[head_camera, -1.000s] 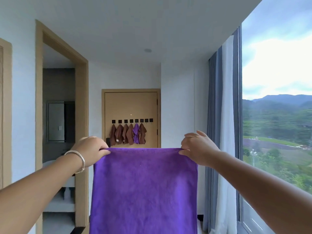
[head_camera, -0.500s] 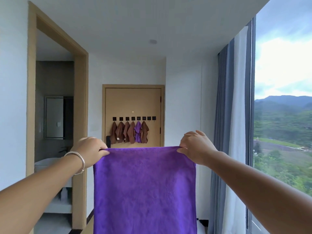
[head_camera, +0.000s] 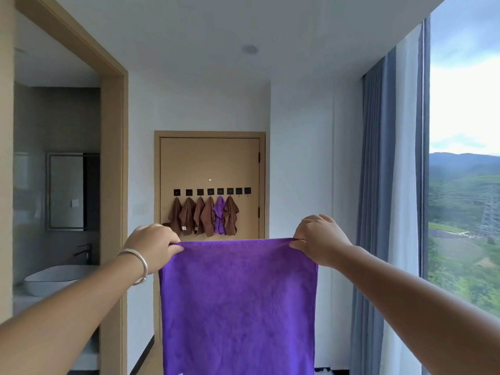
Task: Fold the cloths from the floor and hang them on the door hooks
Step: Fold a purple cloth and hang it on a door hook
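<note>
While both arms are reaching forward in the head view, one purple cloth is hanging spread out flat between two hands. The left hand is pinching its upper left corner with curled fingers, a silver bangle sitting on that wrist. The right hand is pinching the upper right corner the same way, so the top edge is stretching nearly straight between them. This cloth is looking plush and evenly coloured, unfolded, with its lower end running out of the bottom of the picture.

Beyond it, a tan door is carrying a row of eight black hooks. Six cloths are dangling from the six leftmost ones: five brown cloths and one small purple cloth in fifth place, each bunched and drooping. The two rightmost hooks are standing bare.

To the left, a doorway is showing one white basin with one tap and one mirror. To the right, grey-blue curtains are hanging beside one large window.
</note>
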`<state>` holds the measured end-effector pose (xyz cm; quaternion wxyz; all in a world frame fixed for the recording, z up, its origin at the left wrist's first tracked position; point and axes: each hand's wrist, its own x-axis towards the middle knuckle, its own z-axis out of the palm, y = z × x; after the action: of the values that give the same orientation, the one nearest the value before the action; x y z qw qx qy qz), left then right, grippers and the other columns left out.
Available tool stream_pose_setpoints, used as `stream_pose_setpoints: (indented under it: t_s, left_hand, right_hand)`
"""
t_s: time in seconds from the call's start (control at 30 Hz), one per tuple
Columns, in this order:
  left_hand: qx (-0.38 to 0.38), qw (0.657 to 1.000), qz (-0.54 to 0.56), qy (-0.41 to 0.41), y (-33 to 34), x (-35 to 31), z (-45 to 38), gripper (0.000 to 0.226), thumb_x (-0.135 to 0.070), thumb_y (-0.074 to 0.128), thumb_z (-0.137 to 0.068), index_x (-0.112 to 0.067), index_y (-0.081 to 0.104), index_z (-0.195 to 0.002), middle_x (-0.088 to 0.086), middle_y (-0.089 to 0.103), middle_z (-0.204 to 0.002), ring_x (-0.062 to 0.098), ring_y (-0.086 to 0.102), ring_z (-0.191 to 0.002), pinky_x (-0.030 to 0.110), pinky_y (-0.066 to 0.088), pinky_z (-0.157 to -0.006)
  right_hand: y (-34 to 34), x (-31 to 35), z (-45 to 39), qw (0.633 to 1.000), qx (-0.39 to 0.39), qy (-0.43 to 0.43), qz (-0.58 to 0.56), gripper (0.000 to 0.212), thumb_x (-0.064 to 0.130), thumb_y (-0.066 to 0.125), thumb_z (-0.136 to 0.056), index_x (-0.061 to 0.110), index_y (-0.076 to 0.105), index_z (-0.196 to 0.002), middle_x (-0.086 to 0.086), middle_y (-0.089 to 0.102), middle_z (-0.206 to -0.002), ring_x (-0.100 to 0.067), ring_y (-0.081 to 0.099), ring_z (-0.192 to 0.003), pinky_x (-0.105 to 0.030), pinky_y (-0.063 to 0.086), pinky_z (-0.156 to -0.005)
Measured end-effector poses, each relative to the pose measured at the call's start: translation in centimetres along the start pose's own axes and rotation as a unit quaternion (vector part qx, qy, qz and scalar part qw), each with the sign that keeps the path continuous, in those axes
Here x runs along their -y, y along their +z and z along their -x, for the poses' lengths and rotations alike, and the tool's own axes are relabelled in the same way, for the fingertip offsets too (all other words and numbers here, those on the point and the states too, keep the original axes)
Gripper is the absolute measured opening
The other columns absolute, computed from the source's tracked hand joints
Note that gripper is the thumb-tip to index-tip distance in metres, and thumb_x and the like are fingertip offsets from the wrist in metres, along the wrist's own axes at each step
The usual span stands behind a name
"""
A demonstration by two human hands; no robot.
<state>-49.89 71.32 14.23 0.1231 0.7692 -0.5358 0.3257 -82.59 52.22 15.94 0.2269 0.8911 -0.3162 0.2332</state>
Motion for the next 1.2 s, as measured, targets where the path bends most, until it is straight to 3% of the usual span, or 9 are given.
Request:
stream_pose_setpoints:
  t_s: [0.13,0.3,0.57,0.73,1.0,1.2]
  left_hand:
    - [-0.003,1.0,-0.006,-0.019,4.6,0.9,-3.3,0.035,-0.046,0.05,-0.092,-0.027,0.064,-0.066,-0.013,0.059,-0.067,0.008,0.053,-0.072,0.032,0.045,-0.075]
    - [0.005,0.999,-0.018,-0.031,10.7,1.7,-8.5,0.035,-0.047,0.049,-0.093,-0.029,0.065,-0.068,-0.014,0.058,-0.068,0.006,0.051,-0.073,0.028,0.041,-0.069]
    - [0.025,0.998,-0.029,-0.039,17.8,2.8,-19.5,0.042,-0.045,0.049,-0.093,-0.029,0.05,-0.055,-0.01,0.056,-0.065,0.012,0.052,-0.069,0.029,0.035,-0.065]
    - [0.021,0.998,-0.033,-0.052,22.0,3.8,-25.5,0.033,-0.044,0.048,-0.094,-0.029,0.061,-0.068,-0.01,0.06,-0.071,0.013,0.054,-0.071,0.029,0.038,-0.066]
    - [0.058,0.996,-0.057,-0.045,32.9,7.3,-34.0,0.034,-0.044,0.044,-0.096,-0.024,0.062,-0.074,-0.007,0.062,-0.081,0.016,0.054,-0.079,0.029,0.031,-0.067]
    - [0.05,0.998,-0.042,-0.019,40.3,11.4,-42.4,0.032,-0.045,0.043,-0.097,-0.027,0.068,-0.087,-0.009,0.065,-0.087,0.013,0.058,-0.085,0.028,0.041,-0.077]
  right_hand:
    - [4.6,-0.5,-4.3,1.0,-0.006,0.011,-0.009,0.037,0.049,0.04,-0.096,0.031,0.072,-0.102,0.011,0.064,-0.115,-0.012,0.046,-0.119,-0.035,0.031,-0.104]
    - [11.3,-2.3,-10.6,1.0,-0.009,0.005,-0.014,0.037,0.05,0.039,-0.096,0.031,0.071,-0.099,0.012,0.065,-0.113,-0.011,0.047,-0.118,-0.033,0.033,-0.101]
    - [19.5,-6.9,-22.6,0.998,-0.007,-0.009,-0.061,0.037,0.048,0.043,-0.094,0.024,0.071,-0.091,0.007,0.066,-0.101,-0.014,0.052,-0.107,-0.033,0.036,-0.101]
    - [24.5,-8.8,-29.2,0.997,-0.018,-0.002,-0.074,0.036,0.047,0.045,-0.095,0.022,0.07,-0.094,0.006,0.065,-0.1,-0.015,0.053,-0.105,-0.033,0.038,-0.099]
    - [34.4,-9.5,-37.6,0.998,0.003,-0.007,-0.06,0.036,0.049,0.045,-0.093,0.024,0.071,-0.096,0.008,0.065,-0.099,-0.014,0.052,-0.105,-0.03,0.038,-0.098]
    - [39.9,-9.7,-46.3,0.999,0.014,0.009,-0.029,0.037,0.05,0.044,-0.093,0.024,0.071,-0.094,0.009,0.064,-0.101,-0.013,0.05,-0.107,-0.029,0.036,-0.097]
